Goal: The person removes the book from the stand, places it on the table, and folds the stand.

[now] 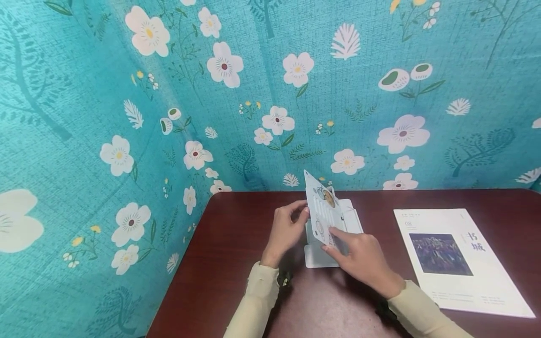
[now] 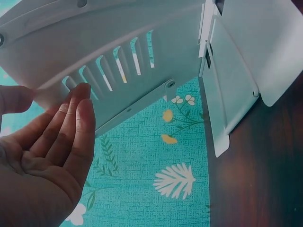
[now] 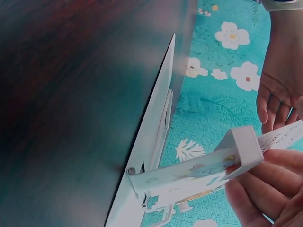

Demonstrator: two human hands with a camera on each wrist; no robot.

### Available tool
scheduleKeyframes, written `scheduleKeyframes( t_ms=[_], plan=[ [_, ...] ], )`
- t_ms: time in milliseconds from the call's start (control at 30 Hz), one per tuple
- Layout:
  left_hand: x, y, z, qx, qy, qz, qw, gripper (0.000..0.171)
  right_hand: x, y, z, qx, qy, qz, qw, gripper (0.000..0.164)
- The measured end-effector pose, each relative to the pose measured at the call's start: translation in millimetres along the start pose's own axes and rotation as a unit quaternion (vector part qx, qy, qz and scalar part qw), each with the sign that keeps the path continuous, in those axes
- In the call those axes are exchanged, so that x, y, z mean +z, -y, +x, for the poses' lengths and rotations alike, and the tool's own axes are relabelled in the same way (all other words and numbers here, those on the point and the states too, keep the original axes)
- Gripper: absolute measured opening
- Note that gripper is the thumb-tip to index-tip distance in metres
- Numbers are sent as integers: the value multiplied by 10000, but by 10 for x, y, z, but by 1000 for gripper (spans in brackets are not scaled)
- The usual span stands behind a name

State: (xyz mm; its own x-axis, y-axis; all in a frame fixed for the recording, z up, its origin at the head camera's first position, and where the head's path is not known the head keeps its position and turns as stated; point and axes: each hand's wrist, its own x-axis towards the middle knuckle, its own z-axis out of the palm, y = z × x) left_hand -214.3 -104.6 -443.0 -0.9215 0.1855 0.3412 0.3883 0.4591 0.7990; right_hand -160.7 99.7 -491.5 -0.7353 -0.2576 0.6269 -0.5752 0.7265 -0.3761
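Observation:
A pale metal folding book stand (image 1: pixel 323 213), printed with cartoon pictures, has its slotted panel (image 2: pixel 137 61) raised at a steep tilt from the flat base (image 1: pixel 321 256). My left hand (image 1: pixel 287 230) is at the panel's left side; its fingertips (image 2: pixel 83 94) rest near the slots on the plain back face, thumb apart from them. At the panel's lower right, my right hand (image 1: pixel 365 258) pinches the edge by the bent lip (image 3: pixel 248 149), index finger on the printed front. A wire support (image 2: pixel 236 56) shows on the base behind the panel.
A white magazine (image 1: pixel 456 291) with a dark picture on its cover lies to the right on the reddish-brown table (image 1: pixel 220 263). Teal flowered cloth (image 1: pixel 253 94) hangs along the table's back and left.

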Motion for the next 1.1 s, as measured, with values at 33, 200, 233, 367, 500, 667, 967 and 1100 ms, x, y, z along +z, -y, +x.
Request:
scheduleKeyframes(
  t_ms=[33, 200, 233, 367, 500, 667, 967, 1100],
  plan=[
    [-6, 4, 1, -8, -31, 27, 10000, 27, 3, 6, -3, 17, 11, 4, 10000, 45],
    [-47, 37, 5, -177, -209, 200, 9994, 25, 35, 35, -20, 105, 107, 36, 9999, 48],
    [-57, 46, 8, -220, -237, 257, 9991, 25, 42, 38, -25, 121, 126, 33, 9998, 49],
    [-95, 79, 24, -353, -356, 383, 9980, 22, 64, 42, -43, 128, 215, 59, 9997, 47],
    [-123, 116, 42, -465, -494, 504, 9964, 20, 83, 32, -59, 108, 336, 61, 9994, 47],
    [-148, 168, 60, -692, -676, 731, 9926, 21, 112, 19, -66, 34, 533, 161, 9984, 46],
    [-192, 270, 65, -986, -652, 1111, 9868, 21, 130, 0, -80, -165, 669, 239, 9973, 44],
    [-214, 290, 58, -1097, -561, 1205, 9850, 20, 127, -7, -88, -134, 811, 262, 9963, 42]
  ],
)
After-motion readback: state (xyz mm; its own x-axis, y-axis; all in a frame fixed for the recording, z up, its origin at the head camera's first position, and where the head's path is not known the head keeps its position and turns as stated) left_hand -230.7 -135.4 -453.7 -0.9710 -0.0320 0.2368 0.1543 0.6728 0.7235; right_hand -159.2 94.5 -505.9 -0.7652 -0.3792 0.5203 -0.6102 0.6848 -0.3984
